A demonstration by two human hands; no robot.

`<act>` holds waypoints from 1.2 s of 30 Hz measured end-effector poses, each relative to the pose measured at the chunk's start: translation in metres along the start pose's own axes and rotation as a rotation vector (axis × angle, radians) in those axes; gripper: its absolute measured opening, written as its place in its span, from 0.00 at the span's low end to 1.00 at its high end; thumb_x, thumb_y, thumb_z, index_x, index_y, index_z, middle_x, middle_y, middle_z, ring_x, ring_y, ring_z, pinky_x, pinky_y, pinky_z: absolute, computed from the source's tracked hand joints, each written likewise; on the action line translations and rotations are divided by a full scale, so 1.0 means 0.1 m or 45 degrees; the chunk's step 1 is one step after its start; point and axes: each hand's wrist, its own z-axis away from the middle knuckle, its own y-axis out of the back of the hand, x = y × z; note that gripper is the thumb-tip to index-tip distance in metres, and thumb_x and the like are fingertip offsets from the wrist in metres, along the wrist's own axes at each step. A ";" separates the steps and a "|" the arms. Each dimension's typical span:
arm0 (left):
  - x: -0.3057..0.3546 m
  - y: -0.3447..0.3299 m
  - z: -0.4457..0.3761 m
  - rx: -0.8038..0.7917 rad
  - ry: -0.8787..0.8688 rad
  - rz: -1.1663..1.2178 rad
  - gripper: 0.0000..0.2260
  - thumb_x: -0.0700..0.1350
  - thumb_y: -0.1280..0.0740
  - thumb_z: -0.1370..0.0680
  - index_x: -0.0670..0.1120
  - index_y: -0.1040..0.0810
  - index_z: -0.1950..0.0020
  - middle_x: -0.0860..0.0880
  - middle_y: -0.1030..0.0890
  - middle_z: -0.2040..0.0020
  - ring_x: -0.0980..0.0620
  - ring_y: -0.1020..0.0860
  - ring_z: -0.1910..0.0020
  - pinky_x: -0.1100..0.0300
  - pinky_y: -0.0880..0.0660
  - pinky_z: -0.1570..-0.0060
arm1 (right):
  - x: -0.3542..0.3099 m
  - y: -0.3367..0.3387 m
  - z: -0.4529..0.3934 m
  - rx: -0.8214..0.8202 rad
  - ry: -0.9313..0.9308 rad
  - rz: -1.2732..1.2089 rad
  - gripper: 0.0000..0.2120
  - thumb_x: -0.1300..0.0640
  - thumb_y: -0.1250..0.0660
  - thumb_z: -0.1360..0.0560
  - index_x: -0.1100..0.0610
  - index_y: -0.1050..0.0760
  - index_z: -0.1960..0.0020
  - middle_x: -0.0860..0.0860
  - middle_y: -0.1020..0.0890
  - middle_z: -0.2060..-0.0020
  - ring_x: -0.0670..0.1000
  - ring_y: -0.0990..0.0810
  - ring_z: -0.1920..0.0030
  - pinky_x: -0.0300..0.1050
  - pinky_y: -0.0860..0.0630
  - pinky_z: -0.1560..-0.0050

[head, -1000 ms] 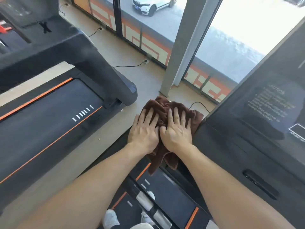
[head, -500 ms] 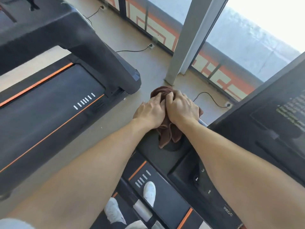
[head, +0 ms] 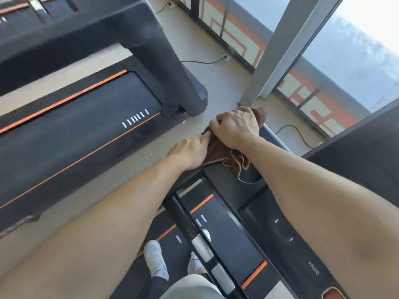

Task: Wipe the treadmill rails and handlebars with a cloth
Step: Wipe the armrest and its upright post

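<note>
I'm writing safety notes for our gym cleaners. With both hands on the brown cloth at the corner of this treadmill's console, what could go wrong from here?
1. A loose fold of the cloth hangs below the right hand over a recess in the console; it might snag there.
2. The right forearm lies above the console buttons near the PROG label; leaning down could press one.
3. The person's shoes stand on the belt, so an accidental start could unbalance them.

Both bare forearms reach forward and converge, the right hand (head: 236, 128) ahead with knuckles up and fingers curled in a grip, the left hand (head: 190, 151) just behind and beside it, its fingers bent and pinching, fingertips hidden under the right hand.
</note>
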 end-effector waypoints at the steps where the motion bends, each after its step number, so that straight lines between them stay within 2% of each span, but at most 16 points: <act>1: -0.08 0.01 0.09 0.019 0.026 -0.009 0.30 0.64 0.60 0.18 0.54 0.28 0.28 0.40 0.24 0.31 0.37 0.27 0.32 0.43 0.31 0.32 | -0.08 -0.01 0.06 0.014 0.033 0.004 0.22 0.44 0.49 0.20 0.49 0.28 0.68 0.52 0.13 0.56 0.51 0.27 0.58 0.52 0.35 0.34; 3: -0.23 0.03 0.30 0.065 0.056 -0.024 0.30 0.65 0.60 0.18 0.55 0.28 0.28 0.41 0.22 0.33 0.36 0.26 0.34 0.43 0.30 0.35 | -0.23 -0.05 0.21 0.035 0.086 -0.008 0.22 0.45 0.48 0.19 0.48 0.33 0.71 0.52 0.14 0.57 0.50 0.28 0.58 0.51 0.35 0.33; 5: -0.37 0.04 0.52 0.121 0.080 -0.051 0.29 0.65 0.59 0.18 0.55 0.27 0.29 0.41 0.21 0.35 0.36 0.24 0.37 0.46 0.29 0.40 | -0.41 -0.09 0.35 0.020 0.130 -0.025 0.21 0.45 0.49 0.19 0.48 0.32 0.69 0.50 0.14 0.56 0.50 0.24 0.55 0.51 0.35 0.32; 8: -0.60 0.08 0.85 0.185 0.113 -0.111 0.26 0.63 0.58 0.17 0.56 0.27 0.31 0.41 0.20 0.37 0.36 0.23 0.41 0.49 0.32 0.50 | -0.79 -0.19 0.55 -0.033 0.151 -0.078 0.20 0.46 0.49 0.19 0.48 0.28 0.66 0.49 0.13 0.56 0.50 0.18 0.48 0.51 0.36 0.30; 12: -1.06 0.08 1.27 0.278 0.204 -0.201 0.24 0.62 0.58 0.16 0.59 0.27 0.33 0.44 0.18 0.39 0.38 0.21 0.44 0.51 0.33 0.53 | -1.33 -0.40 0.91 0.010 0.257 -0.087 0.22 0.46 0.48 0.20 0.50 0.25 0.67 0.47 0.14 0.61 0.52 0.17 0.56 0.50 0.30 0.41; 14: -1.25 0.05 1.42 0.335 0.248 -0.246 0.24 0.62 0.58 0.17 0.57 0.26 0.35 0.45 0.17 0.42 0.40 0.20 0.46 0.51 0.31 0.54 | -1.46 -0.47 1.07 0.086 0.354 -0.101 0.21 0.46 0.46 0.19 0.49 0.21 0.63 0.46 0.14 0.60 0.51 0.18 0.57 0.51 0.29 0.42; 17: -1.33 0.01 1.46 0.367 0.240 -0.256 0.24 0.62 0.57 0.17 0.55 0.25 0.38 0.48 0.17 0.40 0.42 0.19 0.45 0.49 0.27 0.48 | -1.40 -0.50 1.12 0.095 0.503 -0.062 0.23 0.41 0.50 0.16 0.48 0.18 0.53 0.45 0.14 0.55 0.50 0.17 0.52 0.50 0.29 0.40; 20: -1.25 0.00 1.39 0.352 0.213 -0.226 0.25 0.61 0.57 0.16 0.54 0.25 0.36 0.47 0.19 0.37 0.42 0.21 0.41 0.46 0.29 0.38 | -1.20 -0.39 1.03 -0.026 0.648 0.006 0.29 0.32 0.55 0.17 0.48 0.21 0.44 0.46 0.15 0.51 0.52 0.19 0.48 0.52 0.28 0.38; 22: -1.16 -0.03 1.32 0.359 0.192 -0.217 0.27 0.63 0.58 0.17 0.53 0.28 0.31 0.47 0.21 0.34 0.42 0.22 0.38 0.45 0.32 0.34 | -1.03 -0.29 0.94 -0.105 0.653 0.035 0.33 0.28 0.58 0.19 0.47 0.23 0.38 0.47 0.17 0.48 0.53 0.20 0.44 0.53 0.30 0.34; 24: -1.04 -0.09 1.26 0.393 0.153 -0.231 0.29 0.65 0.56 0.18 0.52 0.36 0.23 0.47 0.28 0.26 0.44 0.28 0.29 0.43 0.39 0.27 | -0.80 -0.23 0.85 -0.126 0.561 0.027 0.33 0.28 0.57 0.19 0.45 0.24 0.33 0.47 0.18 0.42 0.53 0.23 0.37 0.53 0.36 0.27; 26: -0.88 -0.16 1.21 0.456 0.079 -0.246 0.32 0.66 0.53 0.18 0.51 0.48 0.18 0.46 0.41 0.19 0.45 0.41 0.20 0.42 0.52 0.22 | -0.56 -0.19 0.76 -0.098 0.408 -0.003 0.32 0.29 0.56 0.18 0.44 0.26 0.30 0.47 0.21 0.33 0.52 0.30 0.28 0.54 0.47 0.20; 27: -0.79 -0.19 1.20 0.502 0.033 -0.255 0.34 0.67 0.51 0.19 0.51 0.51 0.18 0.46 0.45 0.18 0.46 0.45 0.19 0.41 0.56 0.22 | -0.44 -0.17 0.72 -0.092 0.320 -0.017 0.32 0.30 0.57 0.18 0.44 0.27 0.29 0.47 0.24 0.29 0.52 0.34 0.24 0.55 0.53 0.19; 29: -0.63 -0.25 1.21 0.583 -0.063 -0.244 0.35 0.66 0.47 0.19 0.50 0.51 0.18 0.46 0.47 0.17 0.47 0.49 0.18 0.40 0.58 0.21 | -0.23 -0.12 0.63 -0.110 0.146 -0.061 0.31 0.31 0.57 0.17 0.45 0.31 0.24 0.48 0.32 0.22 0.53 0.45 0.18 0.57 0.61 0.18; 32: -0.48 -0.32 1.24 0.609 -0.167 -0.170 0.34 0.63 0.42 0.19 0.50 0.49 0.18 0.47 0.44 0.18 0.50 0.48 0.18 0.42 0.59 0.21 | 0.07 -0.02 0.56 -0.110 -0.088 -0.124 0.30 0.33 0.56 0.17 0.44 0.39 0.19 0.47 0.45 0.17 0.53 0.55 0.17 0.62 0.61 0.19; 36: -0.53 -0.28 1.24 0.618 -0.164 -0.143 0.32 0.60 0.40 0.19 0.50 0.44 0.19 0.47 0.43 0.18 0.50 0.47 0.19 0.42 0.58 0.20 | 0.42 0.04 0.65 -0.108 -0.459 -0.146 0.32 0.33 0.57 0.17 0.43 0.50 0.16 0.49 0.48 0.16 0.59 0.49 0.17 0.66 0.52 0.20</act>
